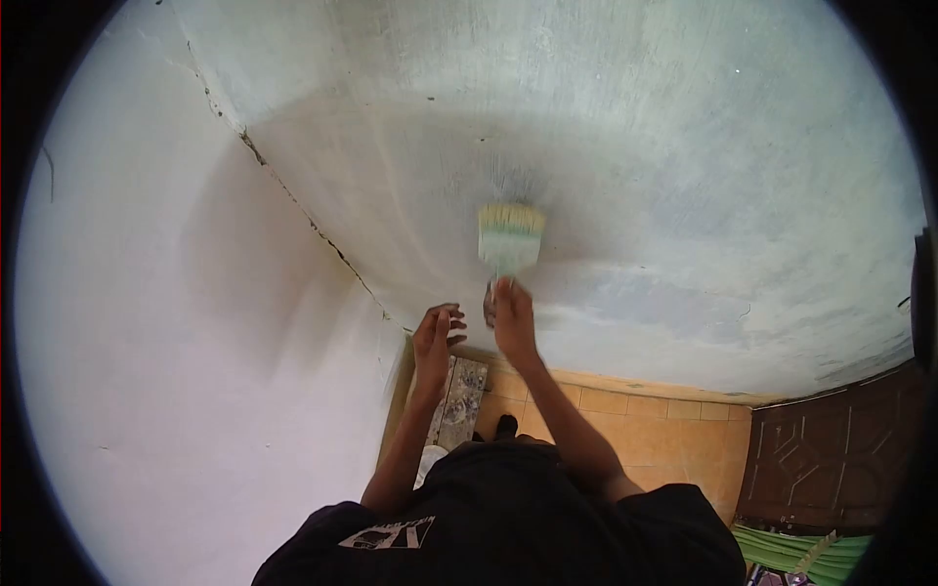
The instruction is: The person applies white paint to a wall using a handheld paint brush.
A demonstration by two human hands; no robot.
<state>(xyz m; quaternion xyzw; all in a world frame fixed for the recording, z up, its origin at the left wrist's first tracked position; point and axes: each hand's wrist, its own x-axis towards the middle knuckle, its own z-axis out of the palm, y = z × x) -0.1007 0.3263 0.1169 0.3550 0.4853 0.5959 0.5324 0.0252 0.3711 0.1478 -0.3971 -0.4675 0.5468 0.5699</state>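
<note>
A wide flat paintbrush (510, 237) with pale yellow bristles and a whitish-green body points upward against the grey-white wall (635, 176). My right hand (512, 314) is closed around its handle, most of which the fingers hide. Just to the left, my left hand (437, 337) is raised near the wall corner with its fingers apart and slightly curled, holding nothing. Darker, streaky marks show on the wall above the bristles.
A cracked corner line (313, 227) runs down between the left wall (127, 322) and the facing wall. Below are a paint-spattered wooden plank (461, 402), orange floor tiles (635, 439), a dark carved wooden door (831, 449) and green fabric (801, 555) at lower right.
</note>
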